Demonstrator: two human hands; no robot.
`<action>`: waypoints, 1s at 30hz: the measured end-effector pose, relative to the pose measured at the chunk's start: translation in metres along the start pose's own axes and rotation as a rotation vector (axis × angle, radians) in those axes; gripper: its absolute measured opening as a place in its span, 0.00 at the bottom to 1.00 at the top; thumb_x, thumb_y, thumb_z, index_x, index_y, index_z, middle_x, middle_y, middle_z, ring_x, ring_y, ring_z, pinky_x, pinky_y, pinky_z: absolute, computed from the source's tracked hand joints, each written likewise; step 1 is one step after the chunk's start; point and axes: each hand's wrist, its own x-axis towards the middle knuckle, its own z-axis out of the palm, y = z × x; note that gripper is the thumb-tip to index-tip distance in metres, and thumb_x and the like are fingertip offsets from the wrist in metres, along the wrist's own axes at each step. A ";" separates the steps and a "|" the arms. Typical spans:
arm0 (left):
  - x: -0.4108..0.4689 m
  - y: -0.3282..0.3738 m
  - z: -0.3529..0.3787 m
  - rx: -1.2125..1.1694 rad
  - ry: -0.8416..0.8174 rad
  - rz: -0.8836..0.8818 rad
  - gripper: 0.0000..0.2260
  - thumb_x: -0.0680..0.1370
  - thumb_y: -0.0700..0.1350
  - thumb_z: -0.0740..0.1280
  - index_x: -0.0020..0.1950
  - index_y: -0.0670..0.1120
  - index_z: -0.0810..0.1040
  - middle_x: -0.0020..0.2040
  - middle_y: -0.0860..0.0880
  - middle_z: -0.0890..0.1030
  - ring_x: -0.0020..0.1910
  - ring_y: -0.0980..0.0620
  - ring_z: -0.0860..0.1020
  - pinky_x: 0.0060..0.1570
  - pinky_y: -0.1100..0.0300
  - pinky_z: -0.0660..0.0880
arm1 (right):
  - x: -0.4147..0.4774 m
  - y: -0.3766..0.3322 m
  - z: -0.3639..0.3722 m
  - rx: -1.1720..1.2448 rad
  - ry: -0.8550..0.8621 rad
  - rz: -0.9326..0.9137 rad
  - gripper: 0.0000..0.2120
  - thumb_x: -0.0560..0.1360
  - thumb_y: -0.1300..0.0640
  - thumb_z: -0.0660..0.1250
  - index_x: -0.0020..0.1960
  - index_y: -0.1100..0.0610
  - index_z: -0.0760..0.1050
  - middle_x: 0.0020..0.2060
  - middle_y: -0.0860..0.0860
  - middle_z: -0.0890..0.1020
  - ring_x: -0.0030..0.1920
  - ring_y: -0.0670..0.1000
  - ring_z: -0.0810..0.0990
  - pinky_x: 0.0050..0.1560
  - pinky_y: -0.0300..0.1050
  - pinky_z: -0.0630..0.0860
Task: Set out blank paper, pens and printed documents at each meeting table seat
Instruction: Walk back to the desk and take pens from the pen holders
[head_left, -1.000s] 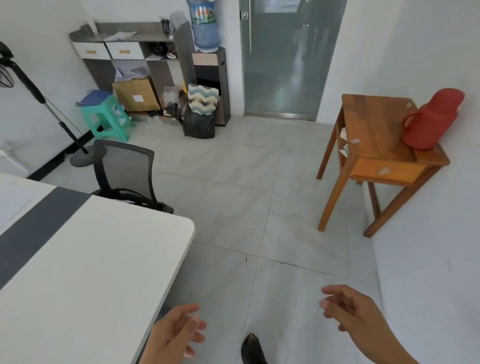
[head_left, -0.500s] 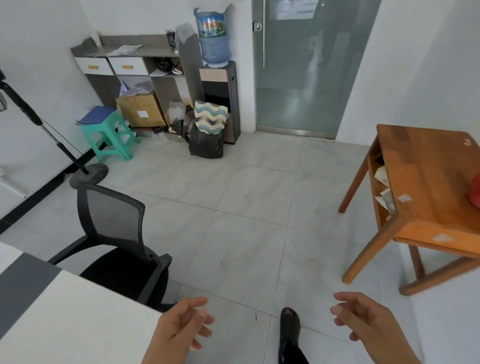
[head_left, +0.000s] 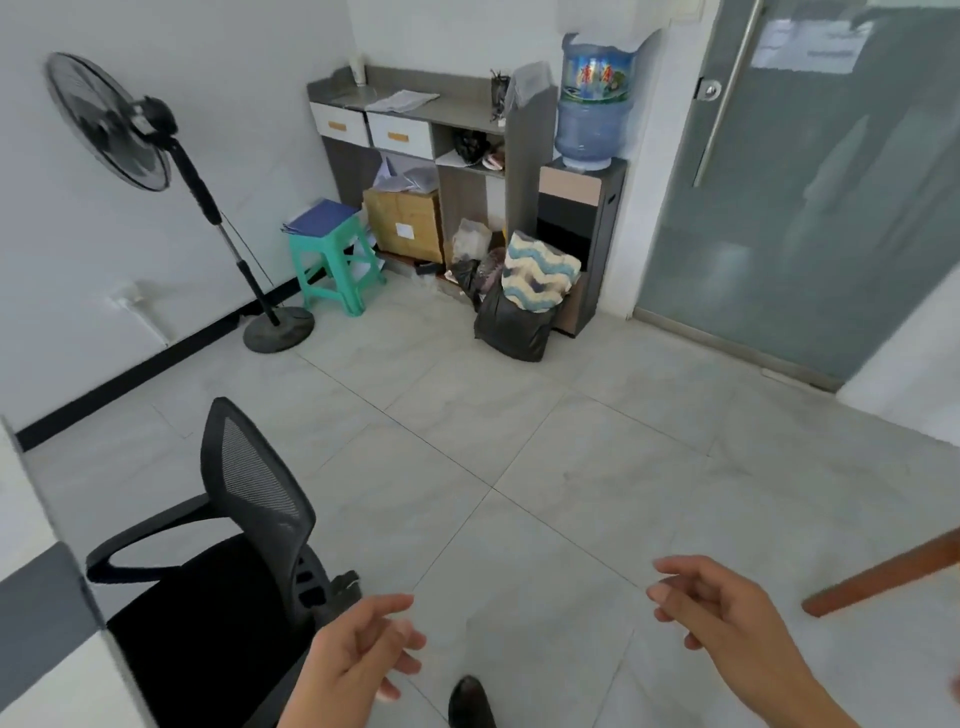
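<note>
Loose white paper sheets (head_left: 404, 100) lie on top of one grey shelf cabinet (head_left: 464, 110), far beyond the one black mesh-backed office chair (head_left: 254, 493), against the far wall. What look like pens stand in a dark holder (head_left: 498, 87) on the same top, too small to count. A white meeting table with a grey stripe (head_left: 36, 618) shows one corner just left of the chair. Just right of the chair hang two bare hands: the left hand (head_left: 358, 654) and the right hand (head_left: 727, 618) are both empty, fingers loosely curled, touching nothing. One black shoe (head_left: 470, 704) is on the floor between them. Beyond the chair stand one black pedestal fan (head_left: 111, 122) and one green plastic stool (head_left: 332, 265) carrying blue folders (head_left: 319, 215). The cabinet has two white drawers (head_left: 400, 136).
</note>
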 end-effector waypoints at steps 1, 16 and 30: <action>0.018 0.001 -0.005 -0.013 0.026 -0.016 0.07 0.78 0.36 0.65 0.54 0.43 0.80 0.41 0.43 0.86 0.38 0.45 0.84 0.32 0.56 0.77 | 0.023 -0.007 0.006 -0.003 -0.019 -0.002 0.07 0.73 0.64 0.71 0.49 0.55 0.81 0.36 0.53 0.85 0.37 0.52 0.84 0.34 0.44 0.75; 0.365 0.152 -0.102 -0.013 0.081 0.056 0.07 0.78 0.34 0.64 0.52 0.41 0.80 0.39 0.40 0.85 0.34 0.46 0.82 0.28 0.57 0.76 | 0.351 -0.172 0.112 0.032 -0.039 -0.038 0.08 0.73 0.65 0.71 0.49 0.55 0.81 0.37 0.54 0.85 0.38 0.52 0.84 0.34 0.44 0.75; 0.669 0.286 -0.150 -0.022 0.186 0.001 0.07 0.78 0.34 0.64 0.51 0.41 0.80 0.39 0.40 0.85 0.34 0.45 0.83 0.29 0.56 0.76 | 0.707 -0.295 0.182 0.043 -0.106 0.002 0.06 0.74 0.65 0.71 0.49 0.57 0.81 0.36 0.54 0.86 0.39 0.55 0.84 0.34 0.46 0.74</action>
